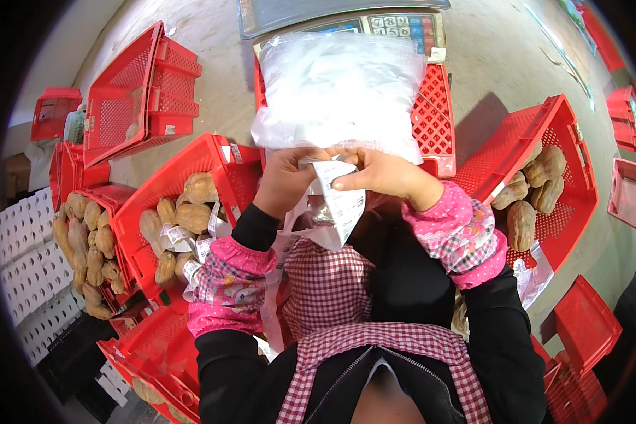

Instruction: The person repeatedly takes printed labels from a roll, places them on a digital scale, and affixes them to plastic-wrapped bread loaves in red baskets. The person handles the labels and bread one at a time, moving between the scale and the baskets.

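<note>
Both of my hands are close together above my lap, at the near edge of a stack of clear plastic bags (344, 90). My left hand (291, 180) pinches a strip of printed white labels (342, 204) near its upper end. With thumb and fingers, my right hand (381, 175) grips the same strip at its upper right. The strip folds and hangs down towards the checked apron (326, 286). The bags lie on an upturned-looking red plastic crate (433, 122), just in front of a digital scale (403, 26). The fingertips are partly hidden by the labels.
A red crate of butternut squashes (244, 175) stands at the left, with a label strip (204, 246) trailing over them. Another crate (577, 212) with squashes (546, 167) is at the right. More squashes (93, 238) lie farther left. An empty-looking tilted crate (172, 85) stands upper left.
</note>
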Tool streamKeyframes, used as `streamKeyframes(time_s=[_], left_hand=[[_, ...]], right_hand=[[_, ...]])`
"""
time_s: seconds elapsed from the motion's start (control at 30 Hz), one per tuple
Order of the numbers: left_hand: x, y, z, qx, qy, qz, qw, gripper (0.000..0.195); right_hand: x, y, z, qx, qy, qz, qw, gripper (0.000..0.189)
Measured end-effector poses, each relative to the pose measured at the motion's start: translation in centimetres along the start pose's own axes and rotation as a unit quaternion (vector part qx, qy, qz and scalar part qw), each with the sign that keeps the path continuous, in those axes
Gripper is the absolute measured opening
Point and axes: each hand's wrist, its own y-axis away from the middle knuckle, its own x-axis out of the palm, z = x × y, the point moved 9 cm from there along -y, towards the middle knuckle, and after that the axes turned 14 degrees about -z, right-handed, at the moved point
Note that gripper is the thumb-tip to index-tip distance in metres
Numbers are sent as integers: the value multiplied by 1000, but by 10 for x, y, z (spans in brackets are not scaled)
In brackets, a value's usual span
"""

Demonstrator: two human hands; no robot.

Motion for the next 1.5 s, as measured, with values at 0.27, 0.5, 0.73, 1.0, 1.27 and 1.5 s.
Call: streamKeyframes(time_s=[0.27,0.5,0.73,1.0,1.27,1.5], left_hand=[[19,32,-45,115,-33,79,990,29],[-9,42,-10,25,-107,-74,991,10],[-9,54,-40,181,-40,-40,982,6],[0,55,-11,51,-18,-26,998,9],[-14,36,26,-84,33,-122,988,12],[26,-6,-31,240,-166,-203,935,18]], right_hand=[[-17,6,-11,16,167,-135,976,30],[18,21,19,-24,22,-21,999,18],[38,29,0,108,-234,110,960,21],[28,23,-12,98,-126,34,987,13],[-31,19,44,-162,284,-288,900,44],[-79,3,26,-119,43,-318,940,18]])
